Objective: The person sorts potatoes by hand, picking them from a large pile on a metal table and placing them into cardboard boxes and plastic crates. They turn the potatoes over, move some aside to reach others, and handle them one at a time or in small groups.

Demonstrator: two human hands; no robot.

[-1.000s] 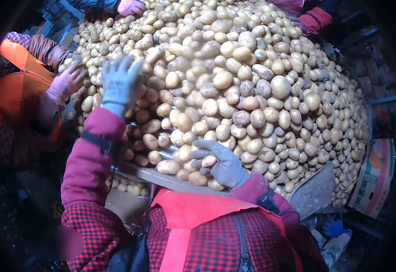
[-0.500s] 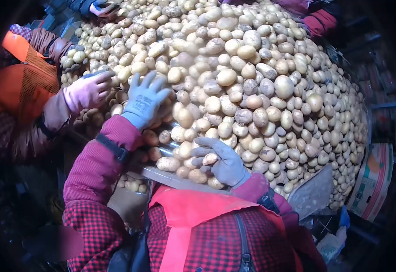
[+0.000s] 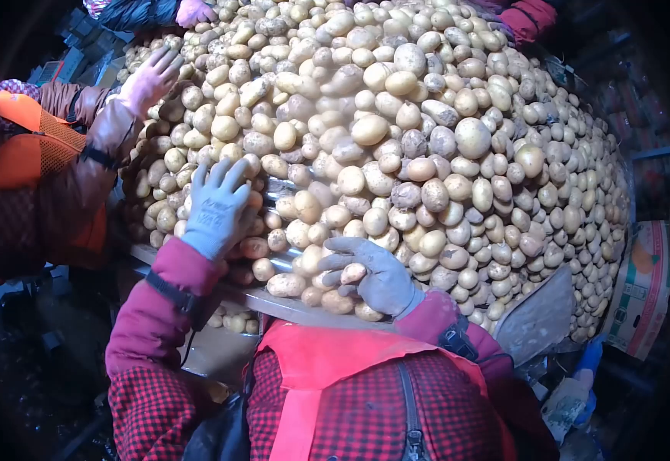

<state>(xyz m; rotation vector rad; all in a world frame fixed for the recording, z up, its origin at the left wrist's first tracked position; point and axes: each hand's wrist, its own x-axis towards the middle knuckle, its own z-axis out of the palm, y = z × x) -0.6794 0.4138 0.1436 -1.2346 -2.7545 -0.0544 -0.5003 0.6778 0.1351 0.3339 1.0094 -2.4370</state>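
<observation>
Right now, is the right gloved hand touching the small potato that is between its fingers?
Touching. The head view shows the small potato held against the curled fingers of the right gloved hand, with no gap between them.

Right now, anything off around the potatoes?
In the potato pile, a few dark blotchy potatoes stand out from their pale neighbours; dirt or damage, can't tell which. Far right, the printed carton sits at a slant beside it.

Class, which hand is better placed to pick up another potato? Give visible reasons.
Probably the left: the left hand spreads its fingers over the heap, while the right hand holds a small potato.
</observation>
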